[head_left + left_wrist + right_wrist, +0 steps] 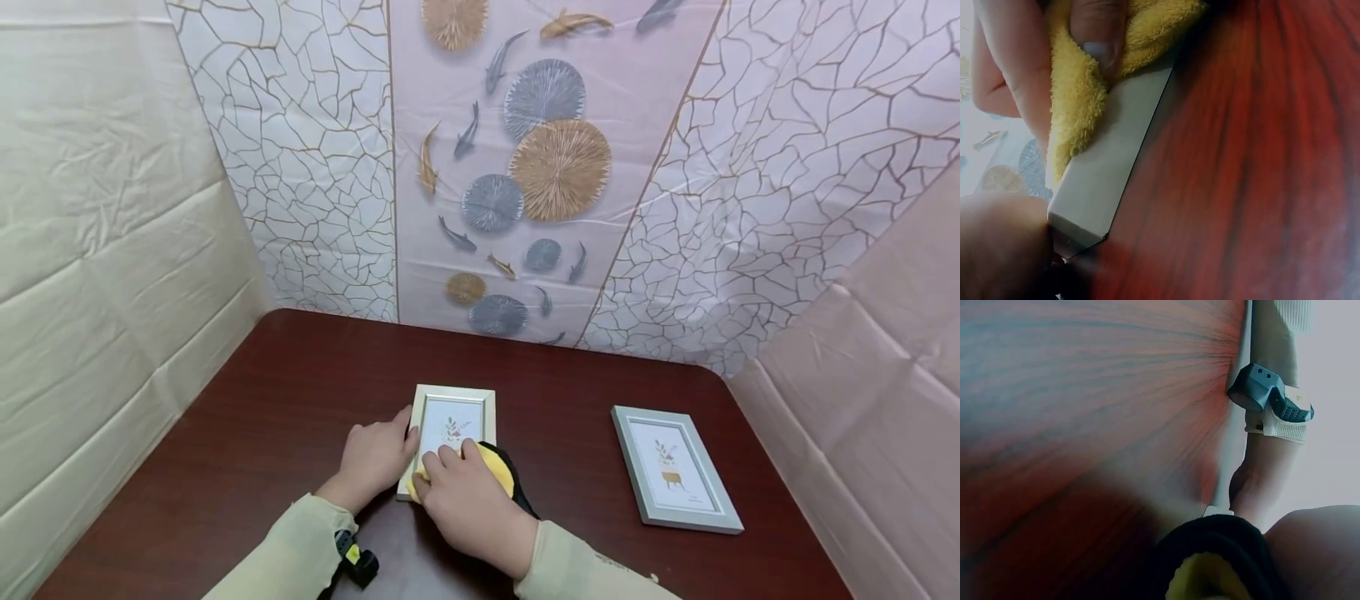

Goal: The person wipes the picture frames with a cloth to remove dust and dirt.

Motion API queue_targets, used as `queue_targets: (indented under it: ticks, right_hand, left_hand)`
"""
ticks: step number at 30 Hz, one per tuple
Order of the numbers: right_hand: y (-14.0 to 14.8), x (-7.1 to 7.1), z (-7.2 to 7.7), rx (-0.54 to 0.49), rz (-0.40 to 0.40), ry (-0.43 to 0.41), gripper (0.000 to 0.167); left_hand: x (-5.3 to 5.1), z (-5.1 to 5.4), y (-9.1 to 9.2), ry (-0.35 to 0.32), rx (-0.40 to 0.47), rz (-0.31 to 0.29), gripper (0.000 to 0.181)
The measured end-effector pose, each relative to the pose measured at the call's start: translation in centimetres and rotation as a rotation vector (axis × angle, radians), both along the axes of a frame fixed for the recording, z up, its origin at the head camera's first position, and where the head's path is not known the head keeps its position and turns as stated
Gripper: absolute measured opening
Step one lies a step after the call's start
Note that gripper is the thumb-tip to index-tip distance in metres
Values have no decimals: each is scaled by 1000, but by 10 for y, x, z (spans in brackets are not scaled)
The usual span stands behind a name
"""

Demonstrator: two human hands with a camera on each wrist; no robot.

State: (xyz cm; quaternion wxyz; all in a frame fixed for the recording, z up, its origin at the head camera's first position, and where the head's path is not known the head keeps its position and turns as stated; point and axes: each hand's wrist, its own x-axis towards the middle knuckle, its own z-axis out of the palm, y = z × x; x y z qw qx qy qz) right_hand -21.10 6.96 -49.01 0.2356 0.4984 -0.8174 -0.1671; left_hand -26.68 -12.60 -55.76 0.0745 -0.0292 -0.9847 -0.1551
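Note:
A cream picture frame (489, 408) with a plant print lies face up at the middle of the table. My left hand (378, 454) holds its left edge, the thumb along the rim. In my right hand (472, 504) is a yellow cloth (495, 467) with a black side, pressed on the lower part of the frame. In the left wrist view the fluffy yellow cloth (1079, 94) folds over the frame's side (1107, 162), a thumb pinching it there. The right wrist view shows the cloth's dark side (1210, 534) and the left forearm beyond.
A grey-blue picture frame (678, 471) with a similar print lies face up to the right on the dark red wooden table (315, 375). Patterned fabric (322, 167) hangs behind the table, with pale cloth walls at both sides. A small black camera (356, 558) is strapped to the left wrist.

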Motion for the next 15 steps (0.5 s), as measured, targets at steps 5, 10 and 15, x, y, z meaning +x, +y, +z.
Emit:
queue_targets:
  ticks: [5, 10, 15]
  right_hand:
    - [12, -2, -3, -8, -22, -26, 17]
    - [29, -4, -1, -4, -67, -92, 25]
    - [49, -4, 2, 8, -110, -134, 31]
  left_hand:
    - [-1, -3, 1, 5, -9, -12, 51]
    - [0, -1, 1, 10, -10, -10, 51]
    - [2, 0, 0, 7, -2, -6, 52]
